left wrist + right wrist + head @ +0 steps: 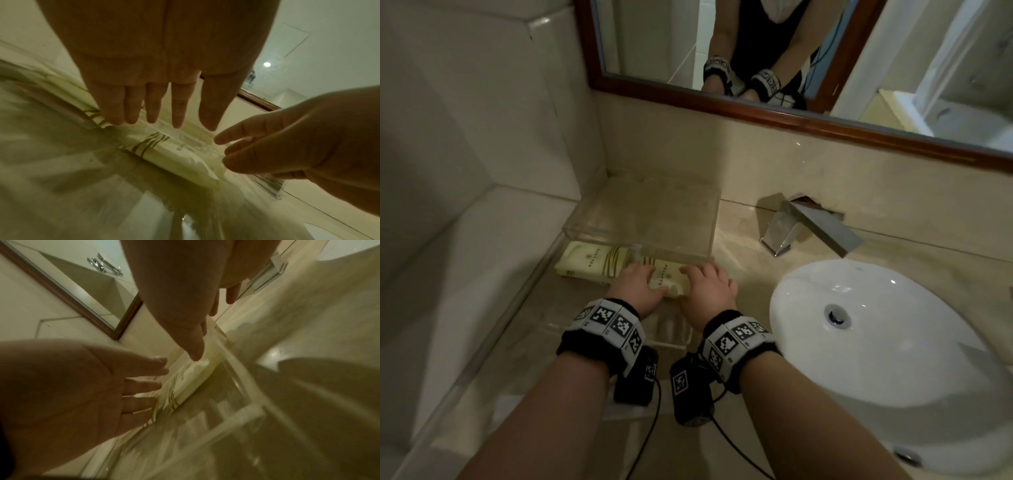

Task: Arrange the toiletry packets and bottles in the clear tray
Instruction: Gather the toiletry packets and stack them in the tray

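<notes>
Two cream toiletry packets lie in the clear tray (pixel 671 337) on the counter. One packet (pixel 589 257) is at the left. The other packet (pixel 669 279) lies between my hands. My left hand (pixel 645 277) rests at its left end with fingers straight, as the left wrist view shows (pixel 152 113). My right hand (pixel 700 277) touches its right end with relaxed fingers (pixel 226 151). The right wrist view shows this packet (pixel 191 378) between both hands. A small clear bottle (pixel 635 251) seems to stand behind the packets; it is hard to make out.
A raised clear shelf (pixel 640 212) covers the tray's back part. Right of the tray are a chrome faucet (pixel 808 226) and a white basin (pixel 876 342). A wood-framed mirror (pixel 756 109) hangs above, and a tiled wall and ledge (pixel 482 240) close off the left.
</notes>
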A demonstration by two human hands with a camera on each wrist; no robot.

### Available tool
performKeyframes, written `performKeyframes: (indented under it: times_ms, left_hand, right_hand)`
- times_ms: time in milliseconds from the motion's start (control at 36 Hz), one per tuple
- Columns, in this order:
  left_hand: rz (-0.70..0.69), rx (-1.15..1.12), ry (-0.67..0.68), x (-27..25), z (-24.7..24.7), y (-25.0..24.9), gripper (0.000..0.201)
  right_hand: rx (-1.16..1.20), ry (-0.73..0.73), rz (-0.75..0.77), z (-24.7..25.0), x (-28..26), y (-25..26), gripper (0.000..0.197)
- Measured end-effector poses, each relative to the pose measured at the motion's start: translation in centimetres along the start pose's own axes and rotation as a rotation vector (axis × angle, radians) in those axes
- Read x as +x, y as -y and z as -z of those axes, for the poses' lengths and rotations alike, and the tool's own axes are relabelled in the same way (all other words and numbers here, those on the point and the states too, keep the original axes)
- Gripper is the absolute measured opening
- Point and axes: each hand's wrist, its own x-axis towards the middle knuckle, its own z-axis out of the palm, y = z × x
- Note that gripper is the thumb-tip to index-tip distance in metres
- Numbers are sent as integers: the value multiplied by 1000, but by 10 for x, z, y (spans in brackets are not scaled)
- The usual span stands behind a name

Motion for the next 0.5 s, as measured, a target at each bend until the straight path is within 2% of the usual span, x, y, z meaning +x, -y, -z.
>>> performKeyframes:
  times_ms: [194, 361, 500]
  left_hand:
    - [-38, 13, -24, -18, 4, -28, 54]
    - [-149, -9, -24, -41, -13, -81, 53]
    - [-184, -29, 20, -62, -36, -124, 53]
  right_hand:
    - [28, -112, -46, 21, -20, -24, 51]
    - [54, -151, -108, 43, -48, -65, 54]
    - [83, -181, -180, 64, -73, -108, 52]
